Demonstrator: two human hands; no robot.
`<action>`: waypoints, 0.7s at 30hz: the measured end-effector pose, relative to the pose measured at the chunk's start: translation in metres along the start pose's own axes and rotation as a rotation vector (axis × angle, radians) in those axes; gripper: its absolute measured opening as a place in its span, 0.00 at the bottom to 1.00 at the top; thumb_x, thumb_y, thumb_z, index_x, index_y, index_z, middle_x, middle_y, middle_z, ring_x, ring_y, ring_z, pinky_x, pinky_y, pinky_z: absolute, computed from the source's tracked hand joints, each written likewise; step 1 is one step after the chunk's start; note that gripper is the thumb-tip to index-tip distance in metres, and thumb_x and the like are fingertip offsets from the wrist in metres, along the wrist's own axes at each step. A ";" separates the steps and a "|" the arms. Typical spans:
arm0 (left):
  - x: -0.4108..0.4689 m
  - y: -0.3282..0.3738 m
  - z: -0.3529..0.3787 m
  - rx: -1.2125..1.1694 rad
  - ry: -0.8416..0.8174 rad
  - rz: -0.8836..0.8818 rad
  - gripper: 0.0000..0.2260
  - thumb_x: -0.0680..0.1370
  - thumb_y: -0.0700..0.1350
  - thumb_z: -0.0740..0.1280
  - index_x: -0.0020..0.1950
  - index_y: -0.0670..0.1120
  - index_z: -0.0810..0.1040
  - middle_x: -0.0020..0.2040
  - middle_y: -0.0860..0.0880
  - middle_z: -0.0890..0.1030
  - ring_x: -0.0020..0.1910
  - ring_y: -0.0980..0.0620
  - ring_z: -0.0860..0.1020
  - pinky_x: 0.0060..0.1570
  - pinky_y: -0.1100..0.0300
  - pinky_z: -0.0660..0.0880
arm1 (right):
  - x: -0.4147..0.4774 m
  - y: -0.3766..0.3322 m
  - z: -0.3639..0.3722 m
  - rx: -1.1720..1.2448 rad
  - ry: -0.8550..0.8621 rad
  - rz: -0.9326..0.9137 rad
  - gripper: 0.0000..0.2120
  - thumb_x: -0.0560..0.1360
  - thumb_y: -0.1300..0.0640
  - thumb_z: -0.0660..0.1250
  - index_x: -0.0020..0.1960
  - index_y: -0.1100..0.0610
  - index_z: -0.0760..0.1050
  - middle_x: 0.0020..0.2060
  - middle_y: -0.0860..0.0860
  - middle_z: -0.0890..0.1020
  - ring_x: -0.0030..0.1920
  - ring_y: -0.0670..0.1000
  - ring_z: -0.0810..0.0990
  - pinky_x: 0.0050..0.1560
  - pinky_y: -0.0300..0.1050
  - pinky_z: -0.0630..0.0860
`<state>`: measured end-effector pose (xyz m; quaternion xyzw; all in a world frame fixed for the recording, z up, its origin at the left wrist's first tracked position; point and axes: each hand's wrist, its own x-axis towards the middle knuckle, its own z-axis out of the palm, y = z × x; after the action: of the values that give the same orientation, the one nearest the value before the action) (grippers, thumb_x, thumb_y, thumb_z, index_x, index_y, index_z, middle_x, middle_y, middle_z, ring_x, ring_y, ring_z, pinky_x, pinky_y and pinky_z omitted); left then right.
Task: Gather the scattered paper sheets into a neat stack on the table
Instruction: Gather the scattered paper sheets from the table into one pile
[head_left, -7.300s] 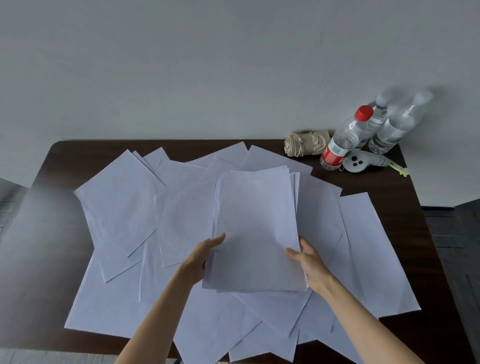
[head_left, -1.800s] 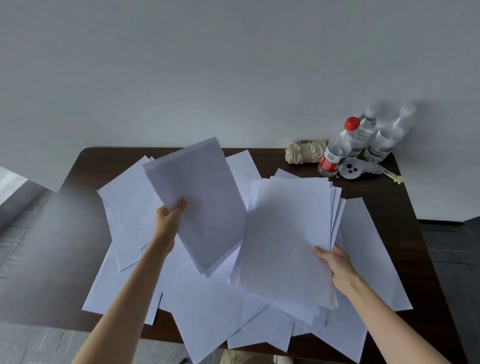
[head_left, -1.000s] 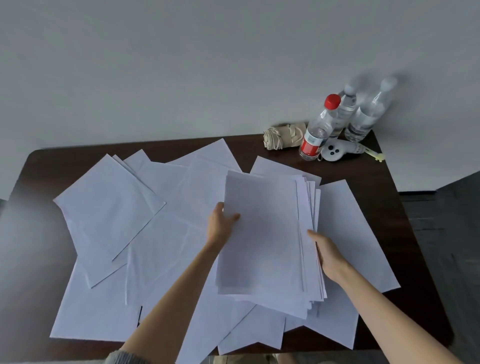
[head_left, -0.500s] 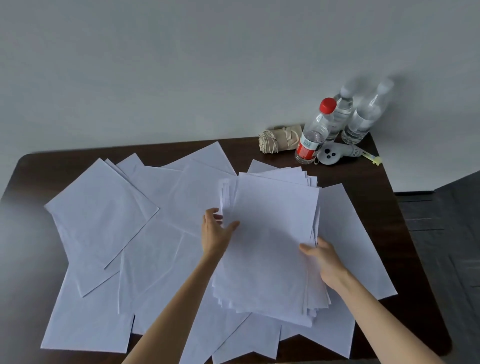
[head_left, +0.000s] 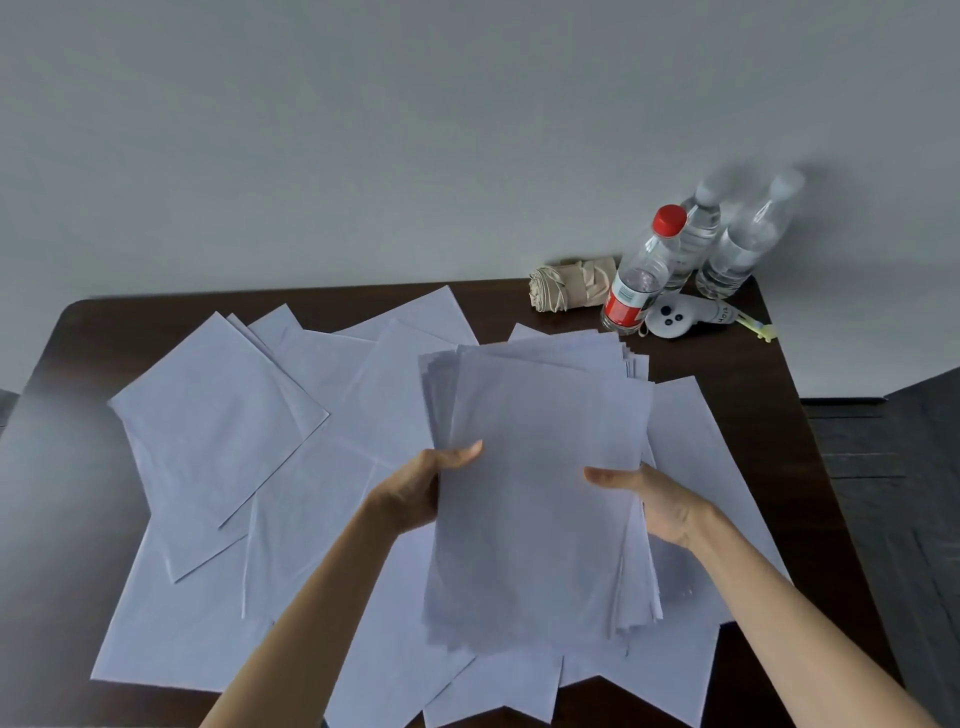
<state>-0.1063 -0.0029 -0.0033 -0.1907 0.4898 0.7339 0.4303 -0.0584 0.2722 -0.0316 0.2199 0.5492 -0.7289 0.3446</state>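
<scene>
Paper sheets (head_left: 218, 415) lie scattered over most of the dark desk (head_left: 753, 415) in the head view, overlapping at all angles. A gathered bundle (head_left: 540, 499) is held just above them near the middle. The left hand (head_left: 415, 488) grips the bundle's left edge, thumb on top and fingers hidden underneath; the right hand (head_left: 649, 499) grips the right edge the same way.

The bundle is far from square (its far and right edges are fanned, and a few sheets stick out on the left). I judge the main risk to be a sheet sliding out if either grip loosens or the bundle tips. Tapping it square on top of loose paper could also make it skid, since paper on paper gives little hold.

Several loose sheets overhang the near edge of the desk, and a forearm dragging across them could push them to the floor. At the far right corner three bottles (head_left: 639, 275) stand beside a cloth roll (head_left: 569, 283), near the bundle's far corner. A careless reach there could knock one over.
</scene>
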 end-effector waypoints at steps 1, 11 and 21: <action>0.001 0.002 0.000 -0.022 0.022 0.041 0.13 0.71 0.46 0.69 0.52 0.43 0.86 0.55 0.43 0.84 0.51 0.46 0.84 0.51 0.52 0.81 | 0.001 -0.004 0.004 0.000 0.006 -0.015 0.29 0.64 0.54 0.78 0.64 0.52 0.77 0.58 0.48 0.83 0.62 0.49 0.79 0.67 0.48 0.69; 0.004 -0.009 -0.026 -0.018 0.030 0.003 0.17 0.75 0.50 0.69 0.59 0.42 0.83 0.61 0.41 0.81 0.59 0.45 0.81 0.54 0.54 0.79 | 0.019 0.003 0.011 0.019 0.149 -0.088 0.13 0.73 0.61 0.72 0.57 0.55 0.81 0.54 0.48 0.85 0.56 0.45 0.82 0.64 0.43 0.71; 0.029 -0.068 -0.036 -0.017 0.320 0.063 0.18 0.75 0.49 0.70 0.58 0.38 0.80 0.56 0.37 0.82 0.49 0.44 0.82 0.51 0.51 0.80 | 0.036 0.036 0.003 0.067 0.491 -0.039 0.13 0.72 0.53 0.74 0.52 0.59 0.80 0.50 0.53 0.85 0.51 0.53 0.83 0.54 0.48 0.79</action>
<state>-0.0713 -0.0116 -0.0773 -0.2933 0.5514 0.7114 0.3222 -0.0554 0.2545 -0.0787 0.3912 0.5963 -0.6777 0.1794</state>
